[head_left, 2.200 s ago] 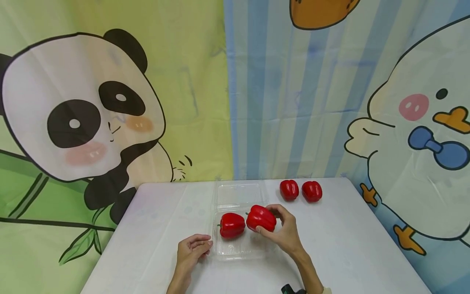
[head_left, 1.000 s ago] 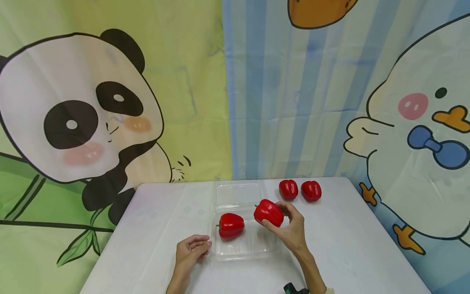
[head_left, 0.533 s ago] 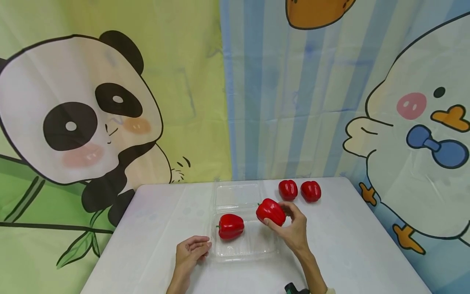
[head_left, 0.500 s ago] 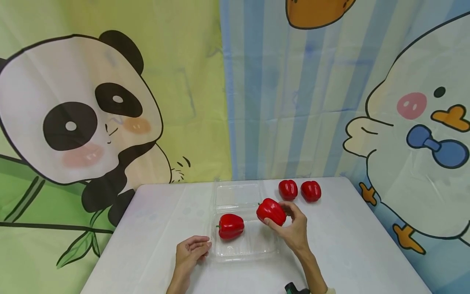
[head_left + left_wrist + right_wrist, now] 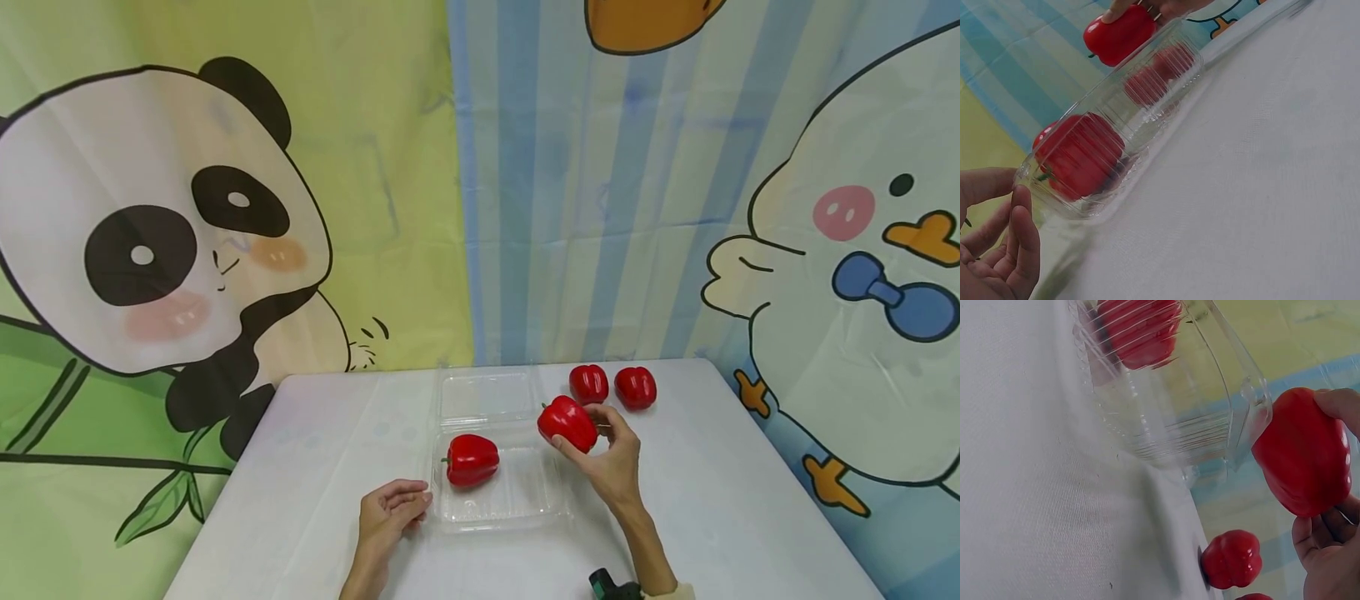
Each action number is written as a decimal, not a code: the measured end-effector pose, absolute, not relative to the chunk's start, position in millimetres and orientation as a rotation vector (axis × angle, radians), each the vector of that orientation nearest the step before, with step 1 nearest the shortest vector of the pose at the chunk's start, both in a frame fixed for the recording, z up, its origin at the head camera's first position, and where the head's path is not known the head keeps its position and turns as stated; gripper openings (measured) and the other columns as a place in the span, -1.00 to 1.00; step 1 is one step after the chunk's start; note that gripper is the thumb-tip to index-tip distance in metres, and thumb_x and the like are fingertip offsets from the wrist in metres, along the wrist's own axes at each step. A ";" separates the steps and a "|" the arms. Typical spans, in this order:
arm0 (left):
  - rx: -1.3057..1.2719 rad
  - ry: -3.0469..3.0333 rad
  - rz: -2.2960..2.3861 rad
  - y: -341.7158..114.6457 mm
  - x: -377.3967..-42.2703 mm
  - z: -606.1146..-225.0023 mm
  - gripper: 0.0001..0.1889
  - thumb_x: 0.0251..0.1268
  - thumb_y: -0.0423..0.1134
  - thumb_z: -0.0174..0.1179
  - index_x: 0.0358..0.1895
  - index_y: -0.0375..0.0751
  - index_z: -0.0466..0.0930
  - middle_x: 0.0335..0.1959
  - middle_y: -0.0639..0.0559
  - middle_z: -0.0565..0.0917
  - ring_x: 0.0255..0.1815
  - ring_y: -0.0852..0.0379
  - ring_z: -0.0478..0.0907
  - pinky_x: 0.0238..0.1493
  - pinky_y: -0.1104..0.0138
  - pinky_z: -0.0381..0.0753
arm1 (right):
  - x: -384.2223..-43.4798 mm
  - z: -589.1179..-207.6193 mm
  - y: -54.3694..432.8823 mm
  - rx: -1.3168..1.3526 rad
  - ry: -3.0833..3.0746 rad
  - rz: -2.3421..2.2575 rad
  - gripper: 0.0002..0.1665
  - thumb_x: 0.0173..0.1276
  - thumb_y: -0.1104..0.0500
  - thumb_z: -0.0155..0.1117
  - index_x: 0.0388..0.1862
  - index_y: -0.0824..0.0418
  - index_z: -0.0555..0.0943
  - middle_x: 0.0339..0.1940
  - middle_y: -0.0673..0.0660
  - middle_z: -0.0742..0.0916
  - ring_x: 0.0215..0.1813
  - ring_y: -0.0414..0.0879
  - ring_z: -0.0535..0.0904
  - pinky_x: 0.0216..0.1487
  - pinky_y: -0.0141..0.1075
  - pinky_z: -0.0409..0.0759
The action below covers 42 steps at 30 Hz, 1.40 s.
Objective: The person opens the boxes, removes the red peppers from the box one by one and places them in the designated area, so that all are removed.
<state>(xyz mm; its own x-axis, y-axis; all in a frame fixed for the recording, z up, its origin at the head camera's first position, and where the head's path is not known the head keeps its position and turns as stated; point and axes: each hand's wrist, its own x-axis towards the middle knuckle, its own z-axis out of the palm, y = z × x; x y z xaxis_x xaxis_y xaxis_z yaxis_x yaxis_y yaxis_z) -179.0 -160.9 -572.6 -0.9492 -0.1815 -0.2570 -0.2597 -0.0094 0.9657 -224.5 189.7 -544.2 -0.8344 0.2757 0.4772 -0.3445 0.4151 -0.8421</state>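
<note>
My right hand (image 5: 611,462) holds a red bell pepper (image 5: 567,422) between thumb and fingers, raised over the right side of a clear plastic clamshell container (image 5: 517,508). In the right wrist view this pepper (image 5: 1304,453) is up beside the container's rim. A second red bell pepper (image 5: 472,460) lies inside the container, at its left, stem pointing left. My left hand (image 5: 390,517) is at the container's left edge; the left wrist view shows its thumb and finger (image 5: 1021,197) pinching the rim corner. The container's lid (image 5: 486,398) lies folded back, away from me.
Two more red bell peppers, one (image 5: 588,384) beside the other (image 5: 636,388), sit at the back right of the white table (image 5: 322,442). A dark object (image 5: 611,586) shows by the right forearm. A cartoon-printed curtain (image 5: 405,208) hangs behind the table.
My right hand has carried its bell pepper rightward and up, away from the pepper in the container. The left hand stays at the container's left edge.
</note>
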 end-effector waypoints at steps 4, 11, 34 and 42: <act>-0.468 2.169 2.144 -160.6 -179.0 -570.5 -0.69 0.28 -0.37 0.54 0.04 -0.41 0.78 -0.33 0.01 0.84 -0.43 0.17 0.71 -0.43 0.41 0.68 | -226.4 -544.5 191.7 0.039 -2.096 1.436 -0.11 -0.06 0.19 0.86 0.28 0.28 0.66 0.20 0.08 0.80 0.08 -0.17 0.67 0.06 -0.51 0.67; -0.465 2.167 2.146 -160.6 -177.9 -570.3 -0.68 0.28 -0.36 0.55 0.05 -0.41 0.78 -0.34 0.02 0.84 -0.43 0.18 0.71 -0.43 0.41 0.68 | -227.1 -545.9 195.4 -0.021 -2.105 1.411 -0.10 -0.07 0.17 0.87 0.29 0.25 0.66 0.22 0.07 0.79 0.07 -0.20 0.67 0.05 -0.50 0.68; -0.457 2.162 2.158 -160.7 -178.1 -572.1 -0.68 0.30 -0.36 0.54 0.06 -0.40 0.77 -0.28 -0.03 0.88 -0.42 0.16 0.71 -0.42 0.41 0.69 | -230.3 -554.1 201.5 -0.181 -2.109 1.372 -0.12 0.01 0.11 0.85 0.33 0.19 0.65 0.26 0.12 0.78 0.08 -0.12 0.67 0.09 -0.36 0.70; -0.457 2.168 2.165 -159.2 -177.3 -571.0 -0.70 0.29 -0.38 0.53 0.04 -0.41 0.77 -0.29 -0.04 0.88 -0.44 0.17 0.70 -0.43 0.40 0.68 | -229.8 -559.7 204.1 -0.243 -2.084 1.348 -0.14 0.02 0.11 0.85 0.31 0.19 0.64 0.23 0.16 0.79 0.08 -0.05 0.69 0.06 -0.53 0.61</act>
